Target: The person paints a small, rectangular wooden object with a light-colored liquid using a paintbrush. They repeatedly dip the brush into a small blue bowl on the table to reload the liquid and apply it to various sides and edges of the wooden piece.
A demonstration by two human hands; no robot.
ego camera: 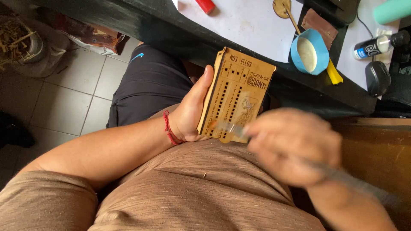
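Over the lap, left hand [190,113] grips wooden board [236,95] — right hand [291,143] blurred.

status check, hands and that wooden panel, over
Left hand grips wooden panel upright over lap. Right hand, blurred, holds thin tool at panel's lower edge. Nothing in the way.

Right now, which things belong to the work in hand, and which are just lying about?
In use:
- wooden panel, gripped by the left hand
- thin brush, blurred, in the right hand, its tip on the panel's lower edge

Lying about:
- blue bowl on the table
- yellow tool
- glue bottle
- red object
- white paper sheet
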